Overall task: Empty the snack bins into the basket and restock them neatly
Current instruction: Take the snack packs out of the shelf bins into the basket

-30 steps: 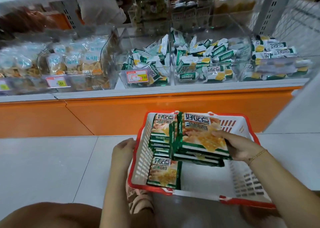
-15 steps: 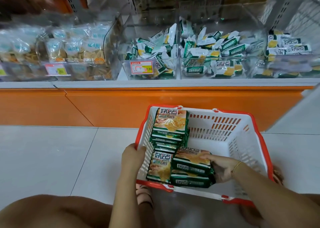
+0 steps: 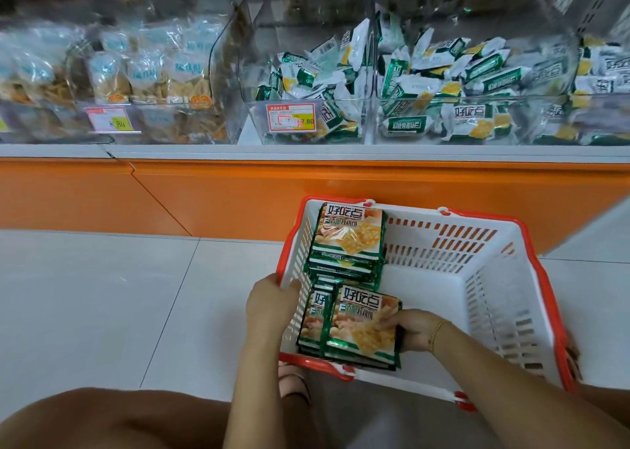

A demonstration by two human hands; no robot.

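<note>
Snack packs (image 3: 361, 326) marked 好吃点, stacked at the near left of the basket (image 3: 531, 244).
The right hand (image 3: 412, 329) pinches the near stack, thumb on top; the left hand (image 3: 272, 302) grips the rim. The price tag (image 3: 290, 117) on the bin (image 3: 306, 56) reads 7.80.

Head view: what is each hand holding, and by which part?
Left hand grips the basket by its left rim; right hand holds the stack of snack packs by its right edge.
</note>
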